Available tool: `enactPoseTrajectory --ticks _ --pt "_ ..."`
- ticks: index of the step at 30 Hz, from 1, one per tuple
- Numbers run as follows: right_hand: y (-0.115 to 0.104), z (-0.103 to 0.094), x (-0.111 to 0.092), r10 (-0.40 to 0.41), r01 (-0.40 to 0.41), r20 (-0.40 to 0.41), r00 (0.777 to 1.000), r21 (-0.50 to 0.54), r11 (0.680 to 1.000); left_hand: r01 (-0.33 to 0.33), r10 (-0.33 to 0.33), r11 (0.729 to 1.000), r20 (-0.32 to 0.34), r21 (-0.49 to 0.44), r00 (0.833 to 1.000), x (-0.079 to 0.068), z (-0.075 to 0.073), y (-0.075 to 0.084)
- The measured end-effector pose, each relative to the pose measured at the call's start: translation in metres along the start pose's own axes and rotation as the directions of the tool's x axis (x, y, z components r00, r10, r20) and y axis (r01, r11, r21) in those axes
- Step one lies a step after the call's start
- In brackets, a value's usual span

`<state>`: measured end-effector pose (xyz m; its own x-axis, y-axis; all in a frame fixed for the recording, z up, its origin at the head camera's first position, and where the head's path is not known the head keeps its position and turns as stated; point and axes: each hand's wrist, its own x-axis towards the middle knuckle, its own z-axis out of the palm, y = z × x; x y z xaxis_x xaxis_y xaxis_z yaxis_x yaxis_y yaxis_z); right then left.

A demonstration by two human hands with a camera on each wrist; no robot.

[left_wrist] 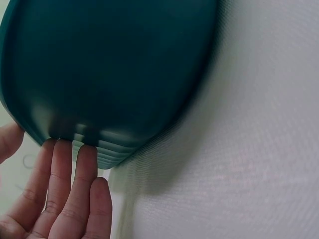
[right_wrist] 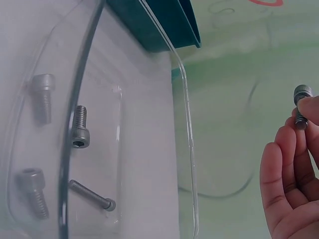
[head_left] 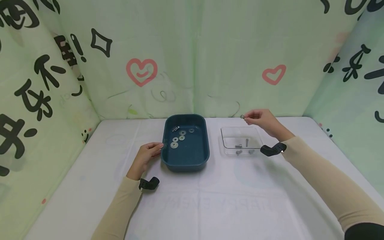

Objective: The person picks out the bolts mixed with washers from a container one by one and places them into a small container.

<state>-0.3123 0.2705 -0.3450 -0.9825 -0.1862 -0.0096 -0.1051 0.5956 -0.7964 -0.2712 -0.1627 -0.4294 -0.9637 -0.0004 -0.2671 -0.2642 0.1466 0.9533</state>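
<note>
A dark blue plastic tray (head_left: 186,163) holds several flat washers (head_left: 174,145) and small silver bolts (head_left: 175,128). My left hand (head_left: 149,153) grips the tray's left rim, with the thumb at the edge and the fingertips (left_wrist: 62,149) against the outer wall. Beyond the back edge of a clear box (head_left: 242,148), my right hand (head_left: 262,121) is raised with a socket head bolt (right_wrist: 302,107) pinched between thumb and fingers. More socket head bolts (right_wrist: 79,127) lie in the clear box, one of them long and thin.
Both containers stand side by side on a white cloth-covered table (head_left: 192,206), the clear box to the right. Pale green printed curtains (head_left: 192,60) hang close behind the table's back edge and along both sides. Dark straps (head_left: 149,183) circle both wrists.
</note>
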Motion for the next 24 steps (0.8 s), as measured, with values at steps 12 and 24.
enactPoseTrajectory --ticks 12,24 --pt "0.008 0.001 -0.009 -0.048 0.052 0.052 0.997 -0.066 0.996 -0.021 0.021 1.0 0.01 0.012 1.0 0.0 0.0 -0.001" --pt "0.02 0.003 -0.011 -0.058 0.072 0.112 0.992 -0.125 0.99 -0.01 0.01 1.0 0.002 0.003 1.0 -0.001 0.0 0.0"
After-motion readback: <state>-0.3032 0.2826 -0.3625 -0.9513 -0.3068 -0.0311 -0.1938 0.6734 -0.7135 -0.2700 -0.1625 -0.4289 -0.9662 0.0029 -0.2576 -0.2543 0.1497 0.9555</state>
